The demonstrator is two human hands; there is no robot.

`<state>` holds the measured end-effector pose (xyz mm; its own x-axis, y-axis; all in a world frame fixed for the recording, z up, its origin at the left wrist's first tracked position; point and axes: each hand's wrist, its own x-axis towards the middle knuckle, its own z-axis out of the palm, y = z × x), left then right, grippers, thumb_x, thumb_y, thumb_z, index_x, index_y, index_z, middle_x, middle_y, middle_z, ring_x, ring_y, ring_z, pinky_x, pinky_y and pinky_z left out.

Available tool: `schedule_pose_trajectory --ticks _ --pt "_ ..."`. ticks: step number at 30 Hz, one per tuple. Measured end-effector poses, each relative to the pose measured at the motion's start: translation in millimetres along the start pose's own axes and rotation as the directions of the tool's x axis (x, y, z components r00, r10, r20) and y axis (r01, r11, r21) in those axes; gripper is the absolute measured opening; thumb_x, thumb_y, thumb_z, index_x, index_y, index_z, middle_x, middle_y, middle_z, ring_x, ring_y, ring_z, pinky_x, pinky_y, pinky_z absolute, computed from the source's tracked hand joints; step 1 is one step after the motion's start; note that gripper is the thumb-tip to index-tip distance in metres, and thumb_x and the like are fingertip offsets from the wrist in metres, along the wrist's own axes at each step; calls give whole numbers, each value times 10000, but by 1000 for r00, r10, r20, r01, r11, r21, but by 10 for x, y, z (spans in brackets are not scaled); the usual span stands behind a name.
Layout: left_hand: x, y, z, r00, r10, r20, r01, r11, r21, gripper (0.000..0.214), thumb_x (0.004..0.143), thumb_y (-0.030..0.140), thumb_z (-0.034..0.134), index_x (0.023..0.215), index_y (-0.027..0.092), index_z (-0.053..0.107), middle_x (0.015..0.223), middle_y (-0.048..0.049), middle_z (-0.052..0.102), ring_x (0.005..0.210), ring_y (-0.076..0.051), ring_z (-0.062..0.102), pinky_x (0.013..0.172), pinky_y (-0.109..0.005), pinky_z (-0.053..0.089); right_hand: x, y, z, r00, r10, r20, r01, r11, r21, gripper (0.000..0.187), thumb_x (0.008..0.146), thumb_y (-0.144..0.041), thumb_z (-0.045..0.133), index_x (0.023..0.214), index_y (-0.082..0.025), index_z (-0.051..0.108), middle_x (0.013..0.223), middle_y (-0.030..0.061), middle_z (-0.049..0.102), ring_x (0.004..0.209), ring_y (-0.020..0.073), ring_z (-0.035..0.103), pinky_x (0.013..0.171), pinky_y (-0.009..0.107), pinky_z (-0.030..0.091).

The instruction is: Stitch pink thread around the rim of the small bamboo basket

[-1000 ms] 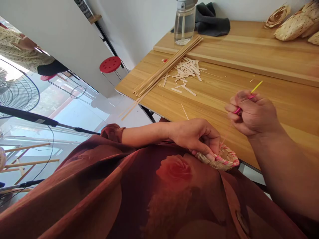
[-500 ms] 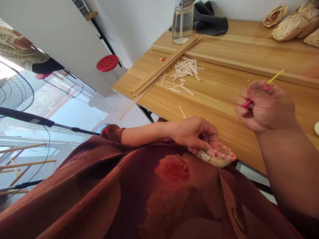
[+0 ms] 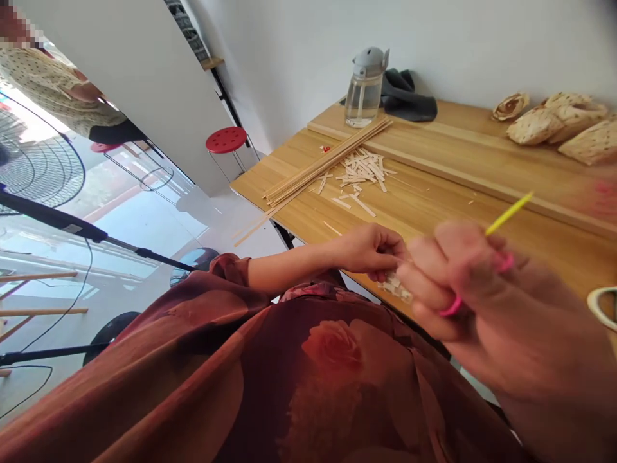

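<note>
My left hand [image 3: 373,251] is closed on the edge of a small woven basket [image 3: 396,286], close to my lap at the table's front edge. Pink stitching along its rim showed earlier; now much of the basket is hidden behind my hands. In front of it, my right hand [image 3: 463,289] is closed and blurred by motion. From between its thumb and finger juts a thin yellow needle-like stick [image 3: 509,213]. Pink cord [image 3: 453,305] loops around the fingers of this hand.
Long wooden strips [image 3: 328,164] lie across the table beside a pile of short cut pieces [image 3: 364,168]. Behind stand a water bottle [image 3: 365,90], a dark cloth [image 3: 409,96] and several woven pieces [image 3: 535,125]. A white ring-shaped object [image 3: 600,308] lies at right. A red stool [image 3: 226,139] stands beyond.
My right hand has come down and left, toward the basket and closer to the camera, still with the yellow stick. My left hand keeps its hold. The view has tilted up a little.
</note>
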<state>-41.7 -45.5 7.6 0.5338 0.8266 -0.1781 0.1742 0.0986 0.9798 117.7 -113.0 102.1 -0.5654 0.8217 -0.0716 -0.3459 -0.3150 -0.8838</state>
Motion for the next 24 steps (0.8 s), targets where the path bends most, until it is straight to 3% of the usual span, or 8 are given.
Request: schedule_pose_trajectory --ticks 3,6,8,11,14,19,22,24 --pt "42 40 -54 999 48 5 -46 982 -185 318 810 333 884 846 122 649 661 16 695 565 -87 661 562 -194 562 -129 300 -191 991 11 136 -12 1000 2 505 1004 -345 682 716 -205 292 654 -40 265 552 109 304 436 236 272" --pt "66 100 -47 996 80 -25 -84 941 -328 455 700 418 966 822 120 645 672 8 712 553 -87 678 546 -191 577 -175 528 -395 963 36 266 51 948 -313 432 1035 -332 646 774 -217 322 704 -44 309 609 111 311 527 278 283" --pt "70 143 -33 995 87 -54 -100 927 -362 520 638 468 992 818 115 655 676 1 724 554 -87 687 538 -187 581 -178 585 -470 958 -13 287 155 866 -476 406 1039 -304 640 779 -217 340 716 -45 338 638 112 328 573 298 291" --pt "57 192 -18 992 89 -87 -116 911 -397 551 603 482 1002 831 104 672 690 -13 739 571 -88 701 547 -183 590 -168 568 -490 948 -113 297 271 774 -573 394 1054 -281 606 772 -217 338 713 -49 366 637 106 352 581 297 304" --pt "39 205 10 991 96 -91 -124 909 -398 547 588 474 1004 799 96 670 680 -21 738 579 -85 701 564 -185 597 -162 548 -456 931 -134 340 337 671 -660 397 1057 -284 590 765 -216 330 709 -51 400 626 96 369 569 280 308" --pt "49 164 40 978 111 -177 -173 905 -388 521 576 415 1015 776 104 648 690 -24 743 575 -83 688 541 -184 570 -178 592 -391 887 -229 402 461 361 -811 347 1018 -237 619 755 -210 394 725 -35 470 652 96 442 583 265 330" --pt "59 129 11 962 120 -246 -211 897 -388 517 592 426 1004 770 113 633 670 -11 728 570 -80 677 536 -187 565 -203 582 -380 870 -281 406 455 140 -879 313 997 -318 669 769 -209 484 757 -1 529 712 141 494 638 298 381" --pt "53 106 -11 954 121 -275 -224 897 -381 518 596 430 1001 768 117 626 661 -3 718 565 -75 668 535 -189 560 -225 548 -397 872 -297 388 419 47 -907 274 998 -406 671 839 -206 572 826 32 594 797 188 553 714 342 437"
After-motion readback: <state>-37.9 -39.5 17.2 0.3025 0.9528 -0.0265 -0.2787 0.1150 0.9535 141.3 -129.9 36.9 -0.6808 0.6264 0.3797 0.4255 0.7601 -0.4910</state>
